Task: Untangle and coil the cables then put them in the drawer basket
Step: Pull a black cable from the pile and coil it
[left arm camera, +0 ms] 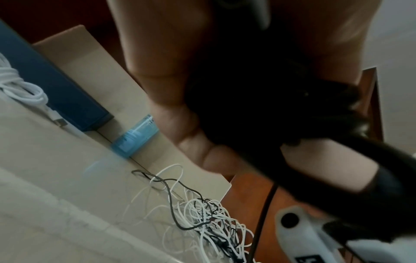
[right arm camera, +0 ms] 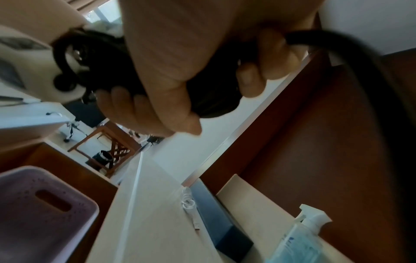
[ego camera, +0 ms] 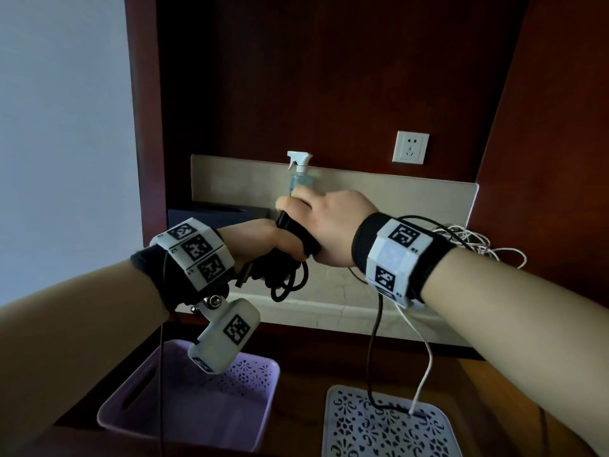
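While both hands clutch it above the tabletop [ego camera: 329, 301], the black cable [ego camera: 290, 275] is bunched in the left hand [ego camera: 263, 242] and the right hand [ego camera: 329, 222] probably wraps its limp, springy loops; gripping mid-bundle should keep the coil together.

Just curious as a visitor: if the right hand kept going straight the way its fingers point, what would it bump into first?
Probably the spray bottle, standing just beyond the right hand, which grips the black cable. Depth is hard to judge.
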The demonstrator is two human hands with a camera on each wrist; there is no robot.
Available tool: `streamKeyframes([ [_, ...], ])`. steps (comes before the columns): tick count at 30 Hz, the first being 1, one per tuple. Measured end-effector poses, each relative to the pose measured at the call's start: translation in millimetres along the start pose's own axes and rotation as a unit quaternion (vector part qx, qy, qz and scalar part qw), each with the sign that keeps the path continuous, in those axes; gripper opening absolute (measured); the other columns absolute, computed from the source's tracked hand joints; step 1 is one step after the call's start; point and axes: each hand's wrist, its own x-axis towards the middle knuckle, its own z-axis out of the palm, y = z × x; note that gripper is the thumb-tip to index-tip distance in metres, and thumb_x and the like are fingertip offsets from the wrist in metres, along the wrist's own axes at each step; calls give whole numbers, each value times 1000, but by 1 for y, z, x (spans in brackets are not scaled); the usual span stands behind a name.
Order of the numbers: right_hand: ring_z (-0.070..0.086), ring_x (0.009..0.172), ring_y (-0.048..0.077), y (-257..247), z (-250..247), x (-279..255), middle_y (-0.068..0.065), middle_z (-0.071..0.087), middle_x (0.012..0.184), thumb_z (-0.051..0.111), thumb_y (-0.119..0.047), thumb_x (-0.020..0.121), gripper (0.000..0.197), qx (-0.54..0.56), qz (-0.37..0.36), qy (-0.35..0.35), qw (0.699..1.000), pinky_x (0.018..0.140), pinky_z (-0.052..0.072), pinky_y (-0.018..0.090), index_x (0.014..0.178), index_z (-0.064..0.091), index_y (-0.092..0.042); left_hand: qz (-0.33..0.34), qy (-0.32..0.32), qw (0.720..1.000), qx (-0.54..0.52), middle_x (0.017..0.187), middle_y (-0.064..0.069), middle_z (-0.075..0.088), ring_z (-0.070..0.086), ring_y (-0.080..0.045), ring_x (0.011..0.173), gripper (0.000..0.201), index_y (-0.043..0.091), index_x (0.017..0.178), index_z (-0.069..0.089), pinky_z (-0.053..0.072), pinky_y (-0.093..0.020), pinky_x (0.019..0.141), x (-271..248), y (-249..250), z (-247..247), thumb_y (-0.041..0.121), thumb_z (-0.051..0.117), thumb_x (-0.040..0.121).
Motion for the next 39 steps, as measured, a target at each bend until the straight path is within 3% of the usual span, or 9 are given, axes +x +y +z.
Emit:
streamKeyframes([
  [5, 60, 71, 26, 4, -2, 1, 0, 48, 110, 50, -35, 87, 43, -39, 11, 21, 999, 41, 24, 25, 122, 33, -17, 5, -54, 999, -8, 79, -10, 61, 59, -20, 64, 40, 2, 96, 60, 47, -26, 51, -1, -1, -4, 22, 77, 67],
  [9, 52, 63, 25, 18, -8, -1, 0, 48, 105, 48, -30, 89, 37, -74, 4, 25, 997, 43, 27, 26, 120, 33, -19, -6, -109, 994, -27, 95, -1, 66, 64, -15, 88, 47, 18, 104, 60, 55, -36, 77, -12, -6, -16, 26, 74, 60],
  [12, 45, 62, 23, 22, -11, -1, -1, 46, 104, 46, -22, 90, 34, -104, -12, 6, 994, 45, 31, 27, 120, 30, -20, 36, -48, 995, 81, 116, 5, 64, 58, -13, 107, 60, 30, 106, 57, 44, -39, 98, -18, 2, -25, 39, 81, 51],
  [14, 41, 59, 22, 17, -14, 2, 0, 46, 105, 45, -20, 90, 34, -107, -35, -1, 994, 46, 30, 27, 121, 30, -19, 68, -26, 985, 155, 115, 2, 65, 60, -14, 105, 85, 23, 117, 57, 45, -36, 98, -16, 9, -24, 53, 85, 43],
  [18, 27, 48, 17, 9, -22, 7, 0, 49, 107, 50, -21, 87, 34, -108, -38, 9, 993, 44, 25, 27, 117, 34, -19, 55, 41, 980, 185, 104, 6, 64, 62, -12, 96, 89, 24, 121, 49, 52, -36, 91, -12, 6, -3, 54, 82, 44],
  [24, 38, 58, 19, 2, -17, 7, 0, 53, 102, 52, -22, 85, 33, -107, -40, -16, 993, 45, 25, 27, 114, 39, -18, 50, 130, 989, 59, 96, 0, 66, 65, -18, 88, 42, 20, 105, 56, 54, -37, 85, -9, -10, 25, 18, 79, 69],
  [29, 35, 56, 17, 9, -19, 5, -1, 55, 98, 55, -30, 84, 33, -109, -24, -20, 994, 44, 26, 25, 112, 43, -18, 88, 149, 984, 33, 83, 4, 64, 61, -12, 78, 29, 25, 84, 56, 52, -31, 76, 0, -7, 38, 21, 81, 70],
  [35, 41, 67, 19, 16, -17, 8, -1, 54, 106, 54, -31, 84, 40, -45, 32, -7, 998, 46, 26, 26, 118, 39, -17, 90, 200, 948, 229, 78, -1, 57, 54, -17, 71, 24, 13, 92, 54, 43, -28, 60, 9, 12, 18, 18, 70, 76],
  [39, 55, 97, 19, 31, -26, -1, -3, 52, 121, 55, -46, 86, 55, 111, 20, -29, 993, 67, 36, 27, 133, 35, -25, 63, 199, 909, 361, 85, -7, 57, 56, -24, 79, 17, 9, 93, 58, 40, -28, 65, 6, 14, -1, 20, 65, 82],
])
